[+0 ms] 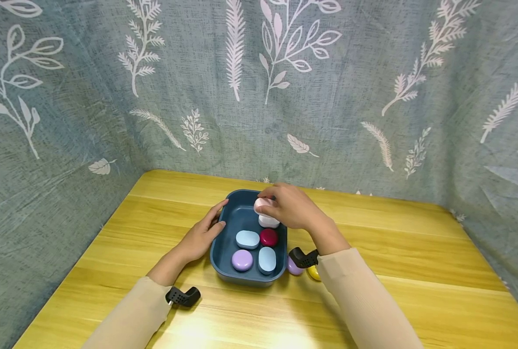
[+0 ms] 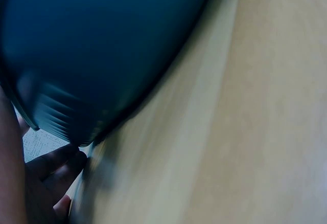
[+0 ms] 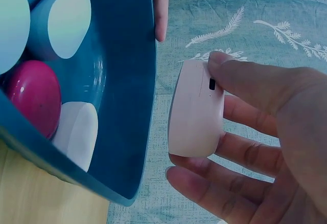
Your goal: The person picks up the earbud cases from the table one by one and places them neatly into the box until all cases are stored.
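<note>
A dark blue bin [image 1: 243, 277] with rounded corners stands on the table. My right hand [image 1: 291, 208] pinches a pale pink oblong case [image 3: 194, 114] between thumb and fingers, above the bin's far right corner; a small black slot shows on the case's side. Below it in the bin lies a white case [image 1: 268, 222]. Nearer me lie a dark red round case [image 1: 269, 237], a light blue oblong case [image 1: 248, 239], another light blue case [image 1: 267, 260] and a lilac round case [image 1: 242, 260]. With fingers extended, my left hand [image 1: 200, 237] touches the bin's left side.
Just right of the bin, a lilac item [image 1: 295, 266] and a yellow item [image 1: 314, 273] are partly hidden by my right wrist and its black camera mount [image 1: 303, 258]. A leaf-patterned curtain [image 1: 241, 121] hangs behind the wooden table [image 1: 416, 271].
</note>
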Demonstrator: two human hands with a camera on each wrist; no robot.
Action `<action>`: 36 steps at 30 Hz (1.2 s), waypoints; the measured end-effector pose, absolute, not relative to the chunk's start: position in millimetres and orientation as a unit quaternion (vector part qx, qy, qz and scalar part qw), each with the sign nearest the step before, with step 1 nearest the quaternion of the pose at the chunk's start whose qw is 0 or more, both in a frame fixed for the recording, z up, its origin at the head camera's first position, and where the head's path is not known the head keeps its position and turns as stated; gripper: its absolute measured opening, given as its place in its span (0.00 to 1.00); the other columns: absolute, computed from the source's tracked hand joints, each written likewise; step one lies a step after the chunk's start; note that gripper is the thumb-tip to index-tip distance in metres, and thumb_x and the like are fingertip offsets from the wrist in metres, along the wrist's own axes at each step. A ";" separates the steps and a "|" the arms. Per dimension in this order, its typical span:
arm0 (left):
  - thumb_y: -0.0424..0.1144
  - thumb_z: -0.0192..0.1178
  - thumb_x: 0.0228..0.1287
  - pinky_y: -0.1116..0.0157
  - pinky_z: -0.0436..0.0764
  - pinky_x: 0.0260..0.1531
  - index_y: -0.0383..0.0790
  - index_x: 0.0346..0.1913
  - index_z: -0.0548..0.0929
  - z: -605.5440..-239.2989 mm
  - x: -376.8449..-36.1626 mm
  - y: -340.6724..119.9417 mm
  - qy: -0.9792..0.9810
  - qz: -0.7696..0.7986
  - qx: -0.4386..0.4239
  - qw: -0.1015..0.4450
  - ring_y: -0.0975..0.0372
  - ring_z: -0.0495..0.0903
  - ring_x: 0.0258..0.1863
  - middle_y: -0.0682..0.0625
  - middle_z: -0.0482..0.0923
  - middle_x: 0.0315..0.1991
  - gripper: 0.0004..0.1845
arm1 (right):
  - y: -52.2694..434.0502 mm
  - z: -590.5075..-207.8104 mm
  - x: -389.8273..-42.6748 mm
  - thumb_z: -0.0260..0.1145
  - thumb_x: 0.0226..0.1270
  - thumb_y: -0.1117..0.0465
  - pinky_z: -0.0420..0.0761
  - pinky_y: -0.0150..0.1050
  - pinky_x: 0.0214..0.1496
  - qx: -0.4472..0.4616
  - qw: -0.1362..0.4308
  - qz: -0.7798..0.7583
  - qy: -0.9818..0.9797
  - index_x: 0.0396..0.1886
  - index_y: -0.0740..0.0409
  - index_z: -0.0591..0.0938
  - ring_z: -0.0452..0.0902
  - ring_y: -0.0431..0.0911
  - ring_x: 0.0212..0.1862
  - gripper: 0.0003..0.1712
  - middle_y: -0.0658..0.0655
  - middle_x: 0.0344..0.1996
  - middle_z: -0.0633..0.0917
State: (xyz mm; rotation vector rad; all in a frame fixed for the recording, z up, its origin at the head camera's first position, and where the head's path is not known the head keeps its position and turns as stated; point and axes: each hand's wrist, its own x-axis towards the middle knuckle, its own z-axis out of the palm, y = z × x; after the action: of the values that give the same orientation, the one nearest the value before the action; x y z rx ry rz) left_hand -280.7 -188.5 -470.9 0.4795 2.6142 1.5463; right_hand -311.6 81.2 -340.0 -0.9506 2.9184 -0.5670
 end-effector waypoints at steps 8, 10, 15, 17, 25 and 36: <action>0.51 0.46 0.84 0.41 0.68 0.73 0.70 0.82 0.51 -471.6 -280.9 -188.5 0.847 0.508 0.155 0.034 0.46 0.69 0.76 0.43 0.66 0.78 0.31 | 74.3 -338.9 -317.4 0.69 0.73 0.46 0.81 0.46 0.53 -0.321 0.001 -0.178 0.930 0.58 0.53 0.87 0.80 0.49 0.48 0.22 0.55 0.49 0.86; 0.50 0.46 0.84 0.41 0.69 0.73 0.70 0.82 0.51 -471.7 -280.9 -188.3 0.846 0.509 0.156 0.035 0.46 0.69 0.75 0.43 0.66 0.78 0.31 | 72.8 -338.4 -318.5 0.69 0.73 0.46 0.81 0.46 0.52 -0.323 0.003 -0.180 0.929 0.58 0.54 0.87 0.80 0.48 0.47 0.22 0.54 0.48 0.86; 0.50 0.46 0.84 0.41 0.68 0.73 0.70 0.82 0.51 -471.3 -280.6 -188.1 0.846 0.509 0.156 0.035 0.46 0.69 0.75 0.43 0.66 0.78 0.31 | 68.2 -335.8 -320.5 0.68 0.74 0.46 0.81 0.45 0.49 -0.318 0.009 -0.180 0.931 0.59 0.53 0.87 0.79 0.48 0.45 0.22 0.53 0.46 0.86; 0.50 0.46 0.84 0.41 0.68 0.73 0.70 0.82 0.51 -471.1 -280.5 -188.1 0.846 0.509 0.156 0.034 0.46 0.69 0.75 0.43 0.66 0.77 0.31 | 66.4 -334.4 -320.8 0.68 0.74 0.45 0.81 0.45 0.50 -0.315 0.010 -0.177 0.932 0.59 0.52 0.87 0.79 0.48 0.45 0.22 0.53 0.47 0.86; 0.51 0.46 0.84 0.42 0.69 0.73 0.70 0.82 0.52 -471.5 -280.4 -188.4 0.845 0.510 0.157 0.034 0.46 0.69 0.75 0.43 0.66 0.78 0.31 | 61.3 -330.9 -323.1 0.68 0.74 0.46 0.81 0.46 0.52 -0.313 0.018 -0.167 0.935 0.59 0.52 0.87 0.80 0.48 0.48 0.22 0.54 0.49 0.86; 0.51 0.46 0.84 0.42 0.69 0.73 0.71 0.82 0.51 -471.7 -281.1 -188.7 0.843 0.512 0.162 0.034 0.46 0.69 0.75 0.43 0.66 0.78 0.31 | 56.2 -331.1 -327.5 0.68 0.75 0.47 0.81 0.46 0.53 -0.305 0.035 -0.162 0.938 0.59 0.53 0.87 0.80 0.48 0.49 0.22 0.54 0.49 0.87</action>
State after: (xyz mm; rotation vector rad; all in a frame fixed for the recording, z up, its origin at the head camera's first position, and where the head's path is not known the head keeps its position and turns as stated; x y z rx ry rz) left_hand -281.1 -188.7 -471.7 0.4993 2.5919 1.5742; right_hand -327.5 56.2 -331.1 -0.9376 2.8816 -0.4991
